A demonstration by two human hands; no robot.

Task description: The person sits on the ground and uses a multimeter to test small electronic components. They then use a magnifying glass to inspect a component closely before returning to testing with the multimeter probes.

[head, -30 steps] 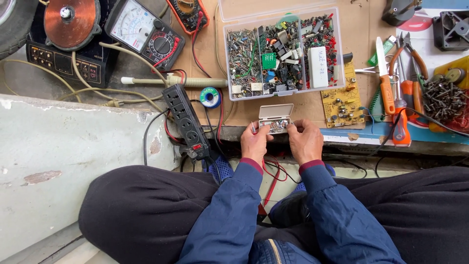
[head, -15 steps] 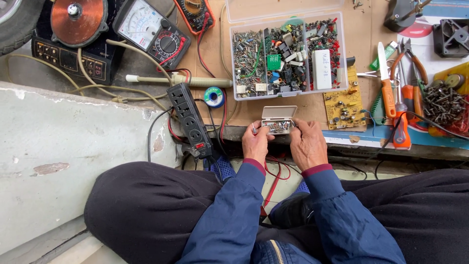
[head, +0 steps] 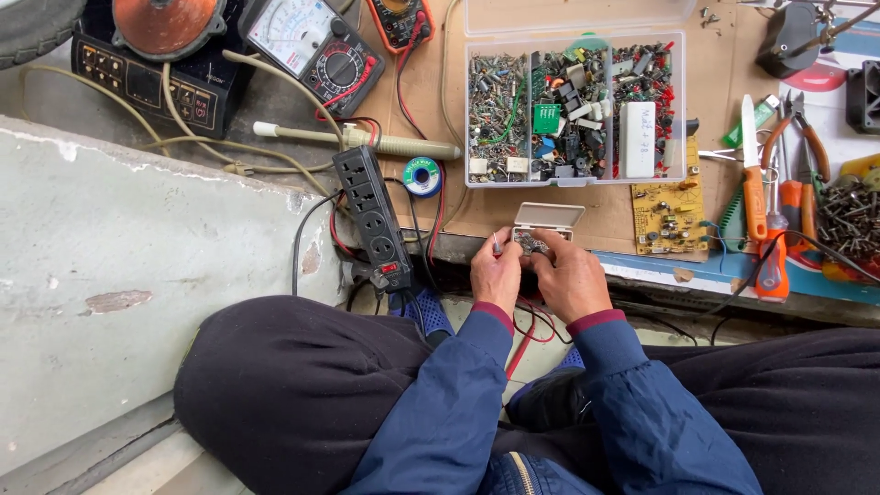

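Head view: the person sat with knees drawn up at the near edge of a low workbench (head: 568, 206) covered with brown cardboard. Both hands met at that edge over a small open case (head: 543, 229) with its pale lid raised toward the back. The left hand (head: 497, 273) was curled, its thumb and forefinger pinching a tiny grey part (head: 496, 244) held upright just left of the case. The right hand (head: 570, 275) had its fingers bent onto the front of the case, touching it; whether it gripped anything small could not be made out. Just behind the case stood a clear compartment box (head: 575, 105) packed with mixed electronic parts, lid open at the back. A small yellow circuit board (head: 666, 215) lay at the box's front right corner. Right of that, near the bench's right edge, lay an orange-handled knife (head: 752, 183), pliers (head: 799, 174) and a heap of dark screws (head: 848, 215). Left of the case, a black power strip (head: 371, 218) ran out over the near edge, a blue solder spool (head: 423, 176) just beside it. At the far left corner sat two meters (head: 316, 50) with cables, touching a black unit (head: 151, 82) carrying a copper coil.
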